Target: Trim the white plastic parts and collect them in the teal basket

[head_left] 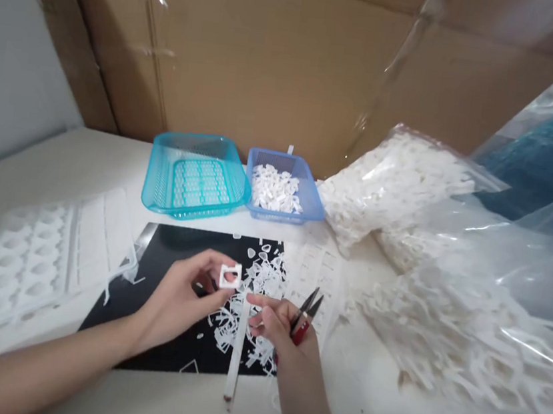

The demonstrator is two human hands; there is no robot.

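Observation:
My left hand [179,296] pinches a small white square plastic frame [230,275] above a black mat [169,301]. My right hand [282,328] is closed round a pair of red-handled snips [306,315] whose blades point up and away. Its fingertips reach toward the frame and touch a long white plastic strip [237,350] that lies on the mat. Loose white plastic offcuts [257,285] are scattered on the mat between and beyond both hands.
A teal basket [192,173] and a blue basket [308,194] with white parts stand at the back. White moulded sheets [44,252] lie at the left. Clear bags of white parts [409,190] fill the right. Cardboard [275,52] stands behind.

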